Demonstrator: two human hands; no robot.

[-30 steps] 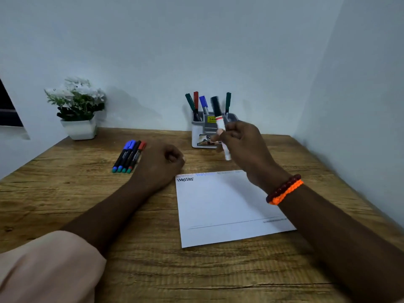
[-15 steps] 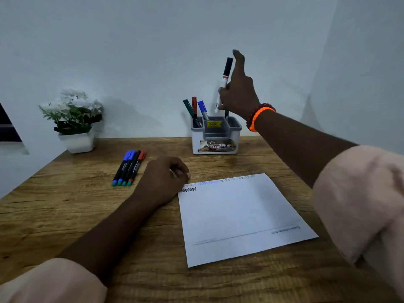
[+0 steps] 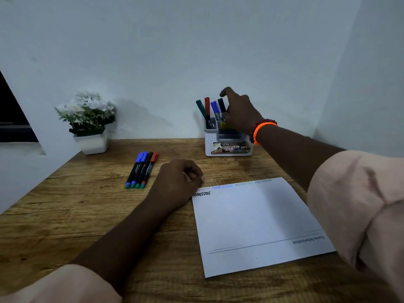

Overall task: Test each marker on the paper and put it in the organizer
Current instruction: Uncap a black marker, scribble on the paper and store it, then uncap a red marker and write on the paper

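Right hand [image 3: 239, 112] is up at the organizer [image 3: 228, 138], fingers curled around the black-capped marker [image 3: 222, 105], which stands tip-down in a rear slot. My read: it is seating the marker before letting go, but I can't tell whether the marker has bottomed out.

Left hand [image 3: 178, 182] rests on the bench [image 3: 87, 215] at the paper's far-left corner, fingers loosely curled and holding nothing that I can see. It touches or nearly touches the paper [image 3: 251, 219], probably to pin it so the sheet doesn't slide during test strokes. The hands are well apart.

Three more markers stand in the organizer's back-left slots: green [image 3: 201, 108], red [image 3: 207, 104], blue [image 3: 215, 108]. All are caps-up and leaning slightly, so colours stay readable.

Four untested markers [image 3: 142, 169] lie side by side on the bench left of the paper, touching each other, caps pointing away from me. They sit just beside the left hand, so I judge that hand fetches the next one.

The paper's far edge carries a row of scribbles, with one dark zigzag [image 3: 202, 194] starting a second row. That fits one test per marker, so I estimate the task is roughly half done.

Next move, as I judge it: release the black one and grab the nearest of the four.

Risk: the wrist with the orange bracelet [image 3: 261, 130] hangs over the organizer's right side and could tip it on withdrawal.

A potted plant [image 3: 87, 119] sits far left, out of the way.
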